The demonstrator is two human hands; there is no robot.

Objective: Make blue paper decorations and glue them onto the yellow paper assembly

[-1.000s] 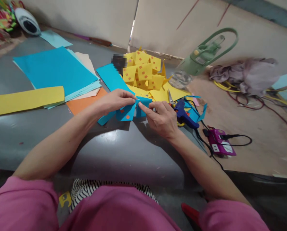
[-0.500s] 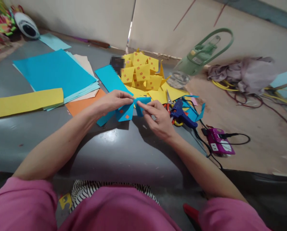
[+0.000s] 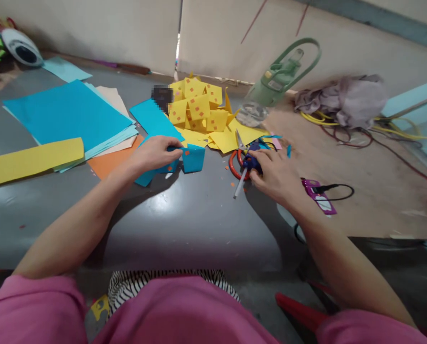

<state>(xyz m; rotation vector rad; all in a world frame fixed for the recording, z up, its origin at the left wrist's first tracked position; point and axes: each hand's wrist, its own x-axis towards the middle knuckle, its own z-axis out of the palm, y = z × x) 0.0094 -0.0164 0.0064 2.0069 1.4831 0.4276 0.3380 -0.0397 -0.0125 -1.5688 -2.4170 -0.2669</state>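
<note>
My left hand (image 3: 161, 152) pinches a folded strip of blue paper (image 3: 194, 158) with small orange squares on it, just above the grey table. To the right, my right hand (image 3: 276, 172) is wrapped round a dark blue glue gun (image 3: 251, 161); a whitish glue stick (image 3: 240, 186) sticks out of the gun toward me. Beside the gun lie scissors (image 3: 234, 165) with red handles, partly hidden by it. Behind my hands stands a pile of folded yellow paper pieces (image 3: 199, 107) dotted with orange squares.
Stacked blue sheets (image 3: 70, 114), a yellow strip (image 3: 34, 160) and an orange sheet (image 3: 111, 157) lie on the left. A green bottle (image 3: 272, 88) stands at the back right. A purple power strip (image 3: 319, 196) with a black cord lies at the right, before a crumpled grey cloth (image 3: 353, 102).
My right hand has left the blue paper, moved right and taken hold of the glue gun. My left hand keeps the paper. The view has shifted slightly.
</note>
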